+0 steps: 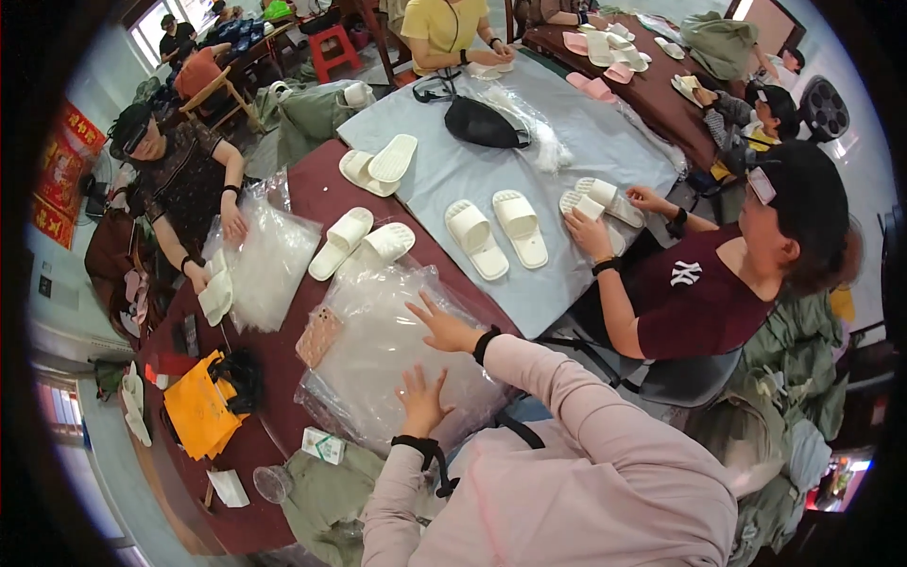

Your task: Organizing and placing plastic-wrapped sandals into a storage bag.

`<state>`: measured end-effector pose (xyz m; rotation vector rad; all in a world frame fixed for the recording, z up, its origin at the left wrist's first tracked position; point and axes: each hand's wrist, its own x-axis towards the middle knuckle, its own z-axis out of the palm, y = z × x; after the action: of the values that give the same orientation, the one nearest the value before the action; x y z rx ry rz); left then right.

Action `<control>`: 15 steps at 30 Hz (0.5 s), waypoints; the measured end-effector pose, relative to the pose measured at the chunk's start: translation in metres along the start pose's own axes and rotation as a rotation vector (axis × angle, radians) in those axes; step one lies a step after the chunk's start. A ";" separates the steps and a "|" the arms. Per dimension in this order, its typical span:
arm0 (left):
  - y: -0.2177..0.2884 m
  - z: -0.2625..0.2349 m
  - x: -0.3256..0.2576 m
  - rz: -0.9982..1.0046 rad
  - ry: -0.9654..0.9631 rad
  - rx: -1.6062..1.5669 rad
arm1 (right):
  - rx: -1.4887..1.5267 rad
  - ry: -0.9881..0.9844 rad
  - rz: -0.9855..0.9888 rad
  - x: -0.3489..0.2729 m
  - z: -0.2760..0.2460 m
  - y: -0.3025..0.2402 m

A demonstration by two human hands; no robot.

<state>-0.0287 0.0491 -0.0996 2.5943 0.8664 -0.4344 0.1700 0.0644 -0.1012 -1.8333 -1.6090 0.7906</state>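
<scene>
Spreading my left hand (pixel 423 406) and right hand (pixel 448 329) wide, apart from each other, I have both over clear plastic bags (pixel 373 331) near a pink phone (pixel 320 337).

Glossy, crinkled, transparent plastic bags (pixel 378 354), smooth matt slippers (pixel 479 242), rumpled matt cloth (pixel 326 491), smooth plastic stool (pixel 333 49)

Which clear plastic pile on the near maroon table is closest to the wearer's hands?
The central pile, with the pink phone at its left edge: left hand and right hand are spread over it. The left pile lies by a co-worker.
</scene>
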 end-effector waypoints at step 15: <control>0.035 -0.036 0.099 -0.231 0.020 -0.194 | -0.043 0.629 0.668 0.018 -0.092 0.171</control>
<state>0.0751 0.0890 -0.0980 2.3352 1.1612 -0.3670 0.3529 0.0598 -0.1690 -2.3656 -0.6233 0.3572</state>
